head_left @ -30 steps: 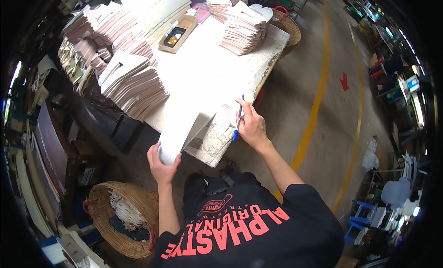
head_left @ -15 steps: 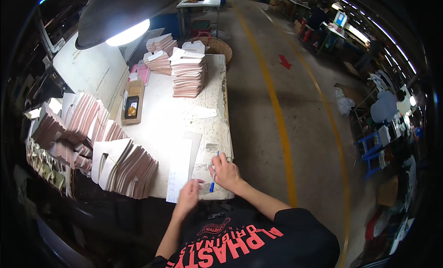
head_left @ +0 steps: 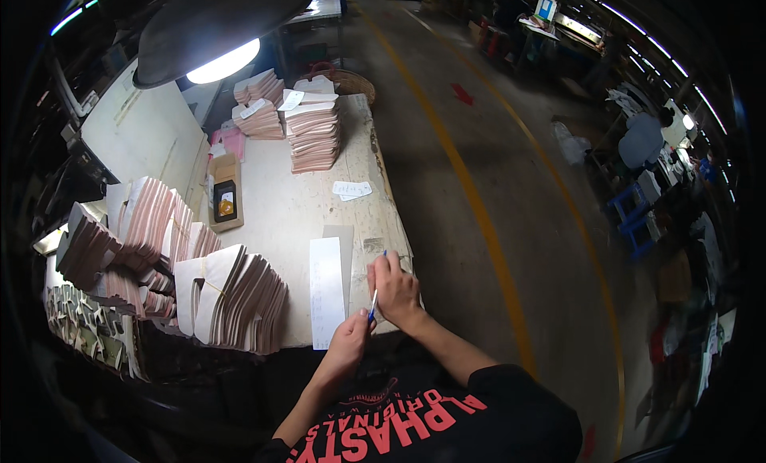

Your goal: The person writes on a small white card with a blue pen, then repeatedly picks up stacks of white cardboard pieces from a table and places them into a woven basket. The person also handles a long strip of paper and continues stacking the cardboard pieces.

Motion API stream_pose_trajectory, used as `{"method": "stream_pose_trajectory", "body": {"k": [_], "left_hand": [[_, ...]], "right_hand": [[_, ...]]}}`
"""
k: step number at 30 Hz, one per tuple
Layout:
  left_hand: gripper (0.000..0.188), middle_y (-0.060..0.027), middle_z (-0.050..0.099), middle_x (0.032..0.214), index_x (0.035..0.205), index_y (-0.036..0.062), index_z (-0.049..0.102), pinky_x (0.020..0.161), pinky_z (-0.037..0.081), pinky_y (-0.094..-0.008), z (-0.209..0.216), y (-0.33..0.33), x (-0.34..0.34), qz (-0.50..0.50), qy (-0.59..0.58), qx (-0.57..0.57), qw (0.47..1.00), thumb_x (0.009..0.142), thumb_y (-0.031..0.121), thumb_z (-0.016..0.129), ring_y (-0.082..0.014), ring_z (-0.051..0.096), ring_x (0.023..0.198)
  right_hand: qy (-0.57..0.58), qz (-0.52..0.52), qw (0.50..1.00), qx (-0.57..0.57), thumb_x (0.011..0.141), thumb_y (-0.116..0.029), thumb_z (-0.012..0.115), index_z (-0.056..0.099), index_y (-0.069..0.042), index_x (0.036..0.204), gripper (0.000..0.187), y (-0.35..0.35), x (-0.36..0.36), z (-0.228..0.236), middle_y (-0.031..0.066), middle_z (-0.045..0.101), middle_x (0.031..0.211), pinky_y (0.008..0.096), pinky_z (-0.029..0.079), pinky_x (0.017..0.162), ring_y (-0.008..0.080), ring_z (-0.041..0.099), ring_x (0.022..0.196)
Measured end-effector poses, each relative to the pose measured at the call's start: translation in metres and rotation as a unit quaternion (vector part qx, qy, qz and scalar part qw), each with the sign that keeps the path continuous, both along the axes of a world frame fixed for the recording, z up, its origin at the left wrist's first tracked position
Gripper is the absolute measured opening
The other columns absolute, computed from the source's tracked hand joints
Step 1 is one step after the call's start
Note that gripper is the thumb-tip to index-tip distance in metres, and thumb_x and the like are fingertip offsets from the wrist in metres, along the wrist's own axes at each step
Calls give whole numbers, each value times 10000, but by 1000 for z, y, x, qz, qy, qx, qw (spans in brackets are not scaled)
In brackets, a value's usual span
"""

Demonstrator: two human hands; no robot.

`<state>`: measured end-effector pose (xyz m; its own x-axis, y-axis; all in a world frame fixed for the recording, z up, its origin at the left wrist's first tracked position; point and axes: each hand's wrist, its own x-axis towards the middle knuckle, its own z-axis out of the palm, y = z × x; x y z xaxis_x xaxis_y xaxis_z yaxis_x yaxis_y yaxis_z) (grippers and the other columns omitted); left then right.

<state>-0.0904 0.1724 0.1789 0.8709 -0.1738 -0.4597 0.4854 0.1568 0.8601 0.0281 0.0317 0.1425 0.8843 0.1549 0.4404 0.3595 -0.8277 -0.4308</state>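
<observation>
A slim pen (head_left: 373, 301) with a white barrel and a blue end slants between my hands over the table's near right corner. My right hand (head_left: 396, 291) is closed round its upper part, and the tip pokes out above the fingers. Thumb and fingers of my left hand (head_left: 349, 340) pinch the blue lower end. Just left of the hands lies a long white paper strip (head_left: 325, 299) with faint handwriting. A grey strip (head_left: 345, 244) is partly under it. Farther up the table are small white tags (head_left: 352, 189) with writing.
Bundled stacks of pinkish-white cut pieces stand at the near left (head_left: 231, 299) and far end (head_left: 313, 132). A cardboard box (head_left: 227, 193) holds a dark case. A lamp (head_left: 219, 32) hangs over the table (head_left: 275, 216). A wicker basket (head_left: 355, 84) stands beyond; a person (head_left: 642, 137) sits far right.
My left hand has come over to the right and taken hold of the pen's blue end. The right hand keeps its grip on the pen. The whole view has shifted slightly.
</observation>
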Motion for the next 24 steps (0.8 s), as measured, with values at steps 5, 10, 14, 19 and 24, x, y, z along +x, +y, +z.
{"method": "stream_pose_trajectory", "body": {"k": [5,10,14,19,24], "left_hand": [[415,76,421,756,948,121,555,576,312,-221,23,16,-32,-18,-68,-32,997,1181,419,386,-28,352,646],[301,54,469,842,1115,87,548,556,344,-206,29,30,-31,113,-134,-45,983,1159,375,468,-25,387,638],[295,31,502,868,1182,97,523,625,376,-224,37,27,-25,159,-198,-42,966,1103,370,598,-49,425,705],[268,6,570,922,1154,70,551,679,407,-233,47,25,-22,190,-232,-94,949,1061,278,693,-69,485,750],[251,-2,612,957,1132,53,590,725,451,-227,47,32,-26,223,-215,-108,944,1028,219,747,-66,550,807]], "right_hand": [[-46,-39,993,106,1122,-232,509,517,-38,1010,224,-66,48,44,232,617,938,530,490,579,449,608,625],[283,229,795,485,1148,-262,491,559,-35,1041,260,-48,-13,88,66,630,866,294,543,626,101,588,610],[300,366,713,518,1159,-292,455,558,-37,1005,315,-14,-53,105,42,594,806,287,592,671,72,559,587],[355,305,666,581,1161,-328,453,537,-52,979,341,0,-67,115,29,579,761,261,556,625,81,584,593],[336,321,683,563,1163,-318,452,534,-49,981,335,1,-70,117,50,617,761,222,454,552,83,589,600]]}}
